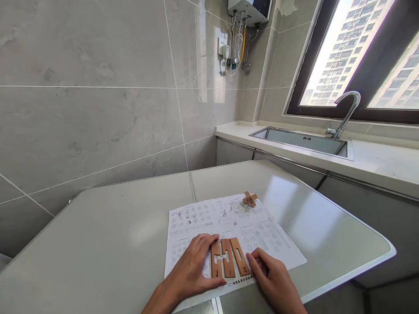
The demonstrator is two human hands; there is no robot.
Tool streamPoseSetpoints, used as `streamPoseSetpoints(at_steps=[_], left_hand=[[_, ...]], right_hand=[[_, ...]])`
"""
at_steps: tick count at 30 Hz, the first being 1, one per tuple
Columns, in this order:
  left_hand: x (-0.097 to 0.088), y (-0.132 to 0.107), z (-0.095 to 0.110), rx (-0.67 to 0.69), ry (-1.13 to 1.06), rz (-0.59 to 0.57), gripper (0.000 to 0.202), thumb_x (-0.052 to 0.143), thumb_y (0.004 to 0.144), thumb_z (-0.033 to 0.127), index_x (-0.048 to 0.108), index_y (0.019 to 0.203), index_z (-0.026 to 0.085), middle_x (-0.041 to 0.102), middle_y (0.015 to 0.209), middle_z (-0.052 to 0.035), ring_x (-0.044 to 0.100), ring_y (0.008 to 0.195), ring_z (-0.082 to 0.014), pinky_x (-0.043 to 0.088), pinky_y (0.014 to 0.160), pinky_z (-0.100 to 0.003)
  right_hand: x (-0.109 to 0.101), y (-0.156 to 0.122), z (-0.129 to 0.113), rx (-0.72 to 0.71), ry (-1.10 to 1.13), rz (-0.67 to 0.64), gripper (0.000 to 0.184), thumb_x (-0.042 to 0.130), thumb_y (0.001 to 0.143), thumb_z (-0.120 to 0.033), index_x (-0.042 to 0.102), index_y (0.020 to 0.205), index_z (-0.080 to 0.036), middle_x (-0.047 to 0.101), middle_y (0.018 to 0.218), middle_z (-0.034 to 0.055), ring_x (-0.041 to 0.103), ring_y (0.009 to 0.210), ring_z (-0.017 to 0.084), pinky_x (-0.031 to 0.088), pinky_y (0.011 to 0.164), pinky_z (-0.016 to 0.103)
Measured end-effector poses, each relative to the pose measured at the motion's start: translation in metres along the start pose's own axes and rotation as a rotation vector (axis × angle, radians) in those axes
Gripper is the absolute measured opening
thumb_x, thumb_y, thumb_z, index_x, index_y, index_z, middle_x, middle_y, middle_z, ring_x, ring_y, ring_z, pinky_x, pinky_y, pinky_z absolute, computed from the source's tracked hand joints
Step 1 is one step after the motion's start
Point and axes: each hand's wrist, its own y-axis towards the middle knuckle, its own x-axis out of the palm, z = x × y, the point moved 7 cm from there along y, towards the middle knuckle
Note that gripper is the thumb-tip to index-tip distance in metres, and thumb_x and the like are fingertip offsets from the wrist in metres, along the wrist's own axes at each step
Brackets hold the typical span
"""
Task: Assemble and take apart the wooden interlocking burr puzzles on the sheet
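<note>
Three flat wooden puzzle pieces lie side by side on a printed sheet of paper (209, 213). The left piece (215, 268), marked like a 3, has a notch cut into its side. Beside it, the middle piece (229, 266) carries a 1 and also has a cutout. The right piece (241, 261), marked 2, lies tilted and has a long slot. My left hand (191, 268) spans the left piece, fingertips at its top end and thumb at its bottom. My right hand (270, 274) is closed, fingers curled, just beside the right piece; nothing shows in it.
A wooden cross-shaped puzzle (250, 199) sits on the paper's far right corner. The pale table (131, 226) meets a tiled wall at the back. To the right, a counter holds a sink (301, 141) with a faucet (348, 113) under a window.
</note>
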Motion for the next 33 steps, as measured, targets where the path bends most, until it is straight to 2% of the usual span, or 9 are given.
streamPoseSetpoints(at_steps=[7,13,16,19,22,24,28,31,33], left_hand=[[-0.007,-0.001,0.007,0.028,0.032,0.001,0.094,0.079,0.073,0.021,0.036,0.156,0.033,0.055,0.149,-0.0096,0.05,0.14,-0.0341,0.046,0.119,-0.052],[-0.015,-0.003,0.009,0.064,0.116,0.045,0.092,0.066,0.071,0.011,0.036,0.155,0.033,0.056,0.15,-0.008,0.05,0.141,-0.0332,0.045,0.12,-0.052],[-0.019,-0.005,0.004,0.057,0.168,0.087,0.084,0.063,0.075,0.01,0.039,0.153,0.031,0.057,0.149,-0.0093,0.051,0.14,-0.0332,0.046,0.119,-0.054],[-0.026,-0.005,-0.003,0.002,0.215,0.168,0.065,0.063,0.081,0.013,0.048,0.144,0.025,0.058,0.145,-0.0125,0.052,0.138,-0.0345,0.049,0.114,-0.056],[-0.032,-0.006,-0.008,-0.067,0.245,0.242,0.03,0.064,0.085,0.018,0.059,0.114,0.022,0.061,0.133,-0.0134,0.059,0.127,-0.0349,0.056,0.103,-0.054],[-0.035,-0.007,-0.009,-0.101,0.251,0.266,0.012,0.064,0.086,0.02,0.057,0.096,0.022,0.061,0.124,-0.0125,0.062,0.117,-0.033,0.058,0.095,-0.051],[-0.034,-0.007,-0.009,-0.12,0.244,0.259,0.011,0.063,0.092,0.025,0.054,0.086,0.022,0.06,0.118,-0.0121,0.062,0.113,-0.0314,0.057,0.09,-0.046],[-0.032,-0.006,-0.008,-0.113,0.223,0.245,0.012,0.055,0.1,0.028,0.057,0.09,0.022,0.06,0.118,-0.0117,0.059,0.113,-0.0304,0.053,0.092,-0.045],[-0.03,-0.005,-0.009,-0.136,0.187,0.25,0.017,0.049,0.104,0.031,0.057,0.093,0.022,0.062,0.109,-0.0091,0.058,0.104,-0.0281,0.05,0.089,-0.044]], right_hand=[[0.009,0.002,-0.004,-0.049,-0.2,-0.078,0.041,0.048,0.104,-0.057,0.061,0.081,-0.025,0.066,0.068,-0.0001,0.06,0.057,0.019,0.042,0.057,0.028],[0.017,0.002,-0.002,-0.047,-0.343,-0.093,0.026,0.056,0.099,-0.051,0.057,0.091,-0.026,0.066,0.072,-0.0029,0.066,0.061,0.02,0.043,0.061,0.029],[0.02,0.002,-0.003,-0.015,-0.412,-0.119,0.023,0.057,0.097,-0.05,0.055,0.099,-0.027,0.064,0.072,-0.0044,0.067,0.062,0.021,0.041,0.059,0.028],[0.021,0.003,-0.005,0.044,-0.481,-0.143,0.021,0.051,0.1,-0.047,0.053,0.105,-0.026,0.067,0.075,-0.0021,0.07,0.067,0.023,0.039,0.06,0.029],[0.02,0.007,-0.006,0.115,-0.554,-0.158,0.018,0.049,0.102,-0.043,0.052,0.101,-0.026,0.072,0.079,0.0016,0.072,0.074,0.027,0.037,0.061,0.03],[0.02,0.011,-0.006,0.129,-0.593,-0.169,0.017,0.05,0.102,-0.042,0.05,0.095,-0.026,0.072,0.077,0.0024,0.072,0.076,0.028,0.034,0.061,0.03],[0.023,0.017,-0.005,0.085,-0.619,-0.176,0.024,0.051,0.102,-0.043,0.046,0.085,-0.027,0.071,0.073,0.0029,0.07,0.073,0.029,0.03,0.059,0.029],[0.025,0.021,-0.001,0.049,-0.61,-0.164,0.033,0.047,0.104,-0.046,0.042,0.077,-0.027,0.069,0.069,0.0028,0.067,0.067,0.027,0.026,0.056,0.029],[0.026,0.024,-0.001,0.024,-0.549,-0.141,0.038,0.043,0.105,-0.049,0.039,0.075,-0.027,0.067,0.067,0.0025,0.065,0.065,0.027,0.027,0.055,0.029]])
